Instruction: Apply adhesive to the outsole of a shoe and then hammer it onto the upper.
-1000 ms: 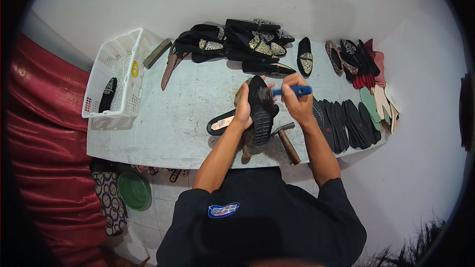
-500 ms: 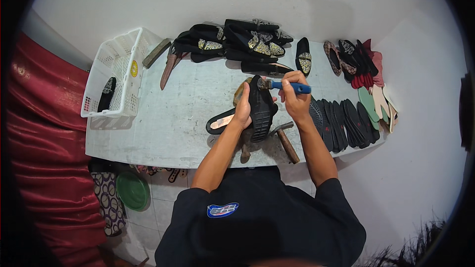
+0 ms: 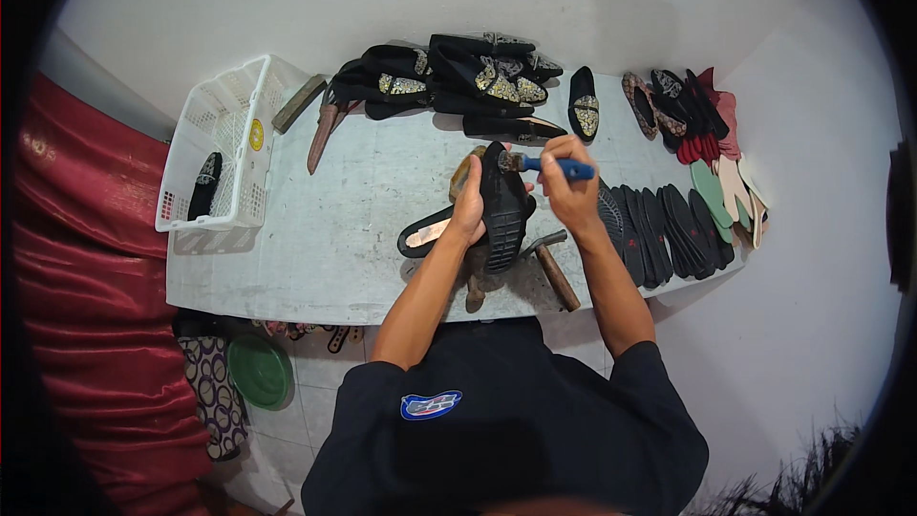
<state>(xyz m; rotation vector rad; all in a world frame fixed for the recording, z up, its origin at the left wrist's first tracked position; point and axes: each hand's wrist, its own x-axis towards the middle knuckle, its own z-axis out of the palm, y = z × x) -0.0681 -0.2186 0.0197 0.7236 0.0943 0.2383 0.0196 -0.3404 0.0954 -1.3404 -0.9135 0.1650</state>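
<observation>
My left hand [image 3: 469, 206] is wrapped round a black shoe [image 3: 503, 220] held sole up over the table, its ridged heel end toward me. In my right hand [image 3: 570, 184] is a brush [image 3: 573, 168] with a blue handle. Its bristles touch the sole near the far end. Beneath the held shoe lies another black sole piece [image 3: 427, 233] with a light strip along its middle. A yellowish container [image 3: 465, 175] is partly hidden behind my left hand. Just right of the shoe rests a hammer [image 3: 556, 277] with a wooden handle.
Black shoes with glittery bands [image 3: 458, 76] are piled at the back, a single shoe [image 3: 584, 104] beside them. Several black soles [image 3: 659, 234] stand in a row at the right. A white plastic crate [image 3: 258, 177] holds one shoe at the left, next to a grey block [image 3: 299, 103].
The brush's handle has tipped slightly, with its bristles still at the sole's far end. The view has shifted a little; both hands keep their hold.
</observation>
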